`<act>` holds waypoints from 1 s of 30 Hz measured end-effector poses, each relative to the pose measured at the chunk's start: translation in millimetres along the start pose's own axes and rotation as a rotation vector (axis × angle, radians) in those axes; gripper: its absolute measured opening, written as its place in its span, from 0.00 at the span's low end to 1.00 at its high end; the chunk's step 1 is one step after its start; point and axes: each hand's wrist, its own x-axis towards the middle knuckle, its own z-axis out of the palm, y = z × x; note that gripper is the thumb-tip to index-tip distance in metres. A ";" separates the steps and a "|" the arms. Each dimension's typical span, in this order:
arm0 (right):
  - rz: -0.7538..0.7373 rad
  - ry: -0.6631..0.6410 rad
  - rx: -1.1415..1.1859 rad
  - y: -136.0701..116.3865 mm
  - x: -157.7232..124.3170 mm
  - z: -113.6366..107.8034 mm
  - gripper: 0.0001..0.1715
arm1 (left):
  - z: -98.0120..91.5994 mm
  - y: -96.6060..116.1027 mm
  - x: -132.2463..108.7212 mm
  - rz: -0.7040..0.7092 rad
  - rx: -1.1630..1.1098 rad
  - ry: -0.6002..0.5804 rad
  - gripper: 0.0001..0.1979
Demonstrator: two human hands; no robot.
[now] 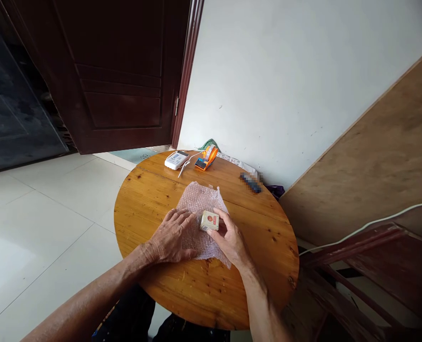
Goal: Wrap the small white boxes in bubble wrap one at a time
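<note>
A sheet of clear bubble wrap [199, 202] lies on the round wooden table [161, 199]. My left hand [171, 235] rests flat on the sheet's near left part, fingers stretched out. My right hand [228, 237] grips a small cream box [210, 221] with a red mark, holding it on the bubble wrap between thumb and fingers.
At the table's far edge sit a white device [176, 159] with a white cable, an orange tape dispenser [206, 158] and a dark blurred object [251, 182]. A dark door [118, 76] stands behind, a wooden board [382, 156] leans right, a wooden chair frame [357, 280] beside the table.
</note>
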 end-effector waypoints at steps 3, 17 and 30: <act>0.010 -0.034 -0.020 10.9 -1.0 4.4 0.35 | 0.8 -0.3 -1.4 -0.001 0.000 0.027 0.51; -0.007 -0.010 -0.028 10.4 0.6 7.7 0.28 | -5.0 3.5 -2.0 0.006 -0.015 0.036 0.50; 0.025 -0.041 0.174 7.8 0.6 1.3 0.35 | -16.9 12.6 -14.9 0.034 -0.026 0.051 0.26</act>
